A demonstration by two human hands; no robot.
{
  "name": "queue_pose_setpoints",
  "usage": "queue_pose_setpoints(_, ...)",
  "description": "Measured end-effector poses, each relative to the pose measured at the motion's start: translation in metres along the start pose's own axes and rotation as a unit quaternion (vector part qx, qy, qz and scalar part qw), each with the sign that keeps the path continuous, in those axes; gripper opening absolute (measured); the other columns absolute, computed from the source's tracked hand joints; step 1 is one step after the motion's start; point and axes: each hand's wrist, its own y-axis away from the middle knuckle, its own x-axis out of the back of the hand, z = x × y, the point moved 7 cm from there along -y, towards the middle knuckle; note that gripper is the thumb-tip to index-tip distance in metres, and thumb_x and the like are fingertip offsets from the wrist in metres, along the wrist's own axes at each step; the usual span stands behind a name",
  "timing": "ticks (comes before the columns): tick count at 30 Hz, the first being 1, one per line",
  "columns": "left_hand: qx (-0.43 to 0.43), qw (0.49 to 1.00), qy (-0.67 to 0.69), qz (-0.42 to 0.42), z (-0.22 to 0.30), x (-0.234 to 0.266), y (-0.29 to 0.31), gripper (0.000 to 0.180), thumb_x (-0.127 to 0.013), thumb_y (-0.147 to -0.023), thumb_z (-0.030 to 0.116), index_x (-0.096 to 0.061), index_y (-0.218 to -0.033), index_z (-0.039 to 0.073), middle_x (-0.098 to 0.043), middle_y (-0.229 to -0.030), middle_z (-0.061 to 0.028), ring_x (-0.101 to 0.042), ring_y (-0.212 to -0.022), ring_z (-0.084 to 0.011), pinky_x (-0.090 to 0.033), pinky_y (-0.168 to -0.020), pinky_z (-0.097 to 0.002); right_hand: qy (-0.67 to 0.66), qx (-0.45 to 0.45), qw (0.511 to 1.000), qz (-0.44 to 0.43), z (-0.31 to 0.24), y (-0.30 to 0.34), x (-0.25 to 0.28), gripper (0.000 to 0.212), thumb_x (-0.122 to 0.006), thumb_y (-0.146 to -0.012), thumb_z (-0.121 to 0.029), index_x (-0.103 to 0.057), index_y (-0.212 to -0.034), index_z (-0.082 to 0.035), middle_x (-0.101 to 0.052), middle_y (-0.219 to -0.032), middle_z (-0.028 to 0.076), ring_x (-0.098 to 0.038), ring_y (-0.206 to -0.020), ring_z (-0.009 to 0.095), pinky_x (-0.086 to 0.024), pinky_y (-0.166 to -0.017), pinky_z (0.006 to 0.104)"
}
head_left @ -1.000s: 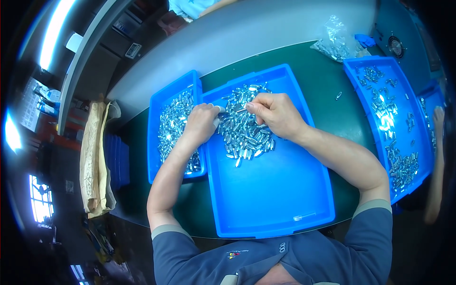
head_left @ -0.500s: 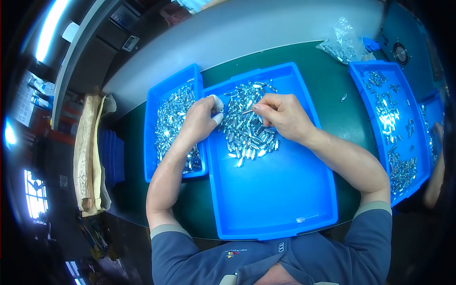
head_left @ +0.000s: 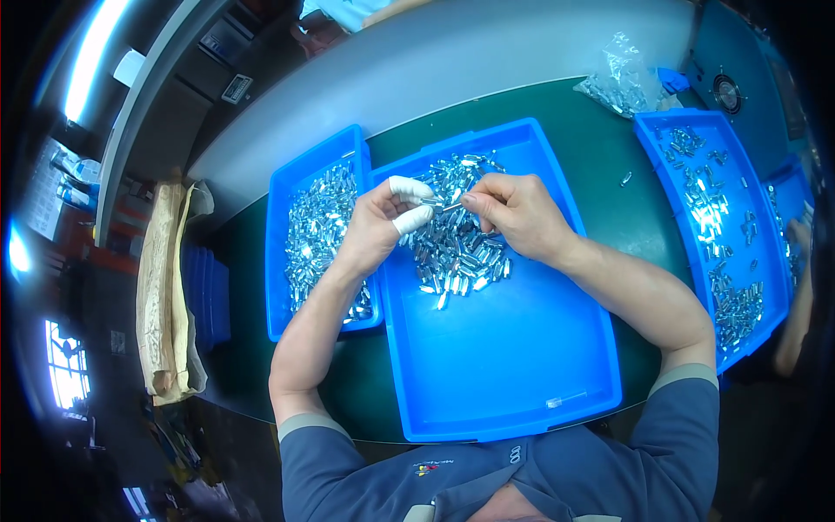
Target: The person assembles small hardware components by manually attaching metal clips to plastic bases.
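Observation:
Above the heap of small shiny metal parts in the large blue tray, my two hands nearly meet. My left hand, with white coverings on thumb and forefinger, pinches a small metal part between those fingertips. From the right, my right hand grips a thin metal rod between thumb and forefinger. The rod's tip points at the part in my left hand. Whether the two touch is too small to tell.
At the left stands a narrower blue tray with more metal parts. Another blue tray lies at the right, beside a clear bag of parts. One loose part lies on the green table. Another person's forearm shows far right.
My left hand has moved right, from the heap's left edge to the tip of the rod, with a part now between its fingertips. My right hand has hardly moved.

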Motion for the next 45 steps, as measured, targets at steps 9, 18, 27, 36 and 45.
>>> queue_pose_setpoints(9,-0.009,1.0,-0.004,-0.021,-0.002,-0.008,0.001,0.026,-0.074,-0.089,0.003,-0.066,-0.114,0.003,-0.071,-0.103,-0.0068,-0.069,-0.096,-0.0161,-0.055,-0.087,-0.0299,-0.004,0.006,1.0,0.03,-0.004,0.0,0.005,0.024,-0.065,-0.099,-0.022,-0.071,-0.091,-0.001,-0.063,-0.065,0.002,-0.055,-0.06,0.006,-0.042,-0.053,0.0261)
queue_pose_setpoints(18,-0.01,0.995,-0.096,-0.034,0.001,-0.016,0.006,0.026,-0.068,-0.094,0.003,-0.067,-0.12,0.001,-0.074,-0.107,-0.0105,-0.07,-0.1,-0.0167,-0.056,-0.088,-0.0297,0.01,0.022,0.999,0.03,-0.006,0.0,0.006,0.023,-0.065,-0.099,-0.021,-0.072,-0.09,0.0,-0.064,-0.066,0.002,-0.057,-0.06,0.007,-0.044,-0.055,0.0265)
queue_pose_setpoints(27,-0.017,0.991,-0.126,-0.03,0.003,-0.018,0.009,0.026,-0.065,-0.096,0.005,-0.066,-0.122,-0.002,-0.074,-0.107,-0.0123,-0.071,-0.098,-0.0171,-0.056,-0.087,-0.0305,0.009,0.028,0.999,0.038,-0.007,0.002,0.006,0.022,-0.065,-0.099,-0.019,-0.072,-0.092,0.0,-0.065,-0.067,0.002,-0.058,-0.061,0.007,-0.044,-0.055,0.026)
queue_pose_setpoints(36,-0.076,0.972,-0.222,0.004,0.008,-0.021,0.012,0.023,-0.066,-0.097,0.006,-0.069,-0.118,-0.001,-0.076,-0.103,-0.0102,-0.071,-0.094,-0.0148,-0.057,-0.085,-0.0293,0.056,0.019,0.998,0.023,-0.007,0.0,0.004,0.023,-0.065,-0.099,-0.02,-0.072,-0.09,0.0,-0.064,-0.064,0.003,-0.058,-0.06,0.007,-0.044,-0.054,0.0275)
queue_pose_setpoints(45,-0.157,0.918,-0.351,0.096,0.042,0.01,0.012,0.023,-0.07,-0.093,0.009,-0.07,-0.115,0.001,-0.076,-0.1,-0.0116,-0.072,-0.096,-0.0198,-0.055,-0.086,-0.0325,-0.006,0.005,0.999,0.052,0.003,0.001,0.012,0.029,-0.064,-0.1,-0.026,-0.07,-0.087,-0.001,-0.063,-0.064,0.001,-0.055,-0.06,0.007,-0.043,-0.053,0.0265)
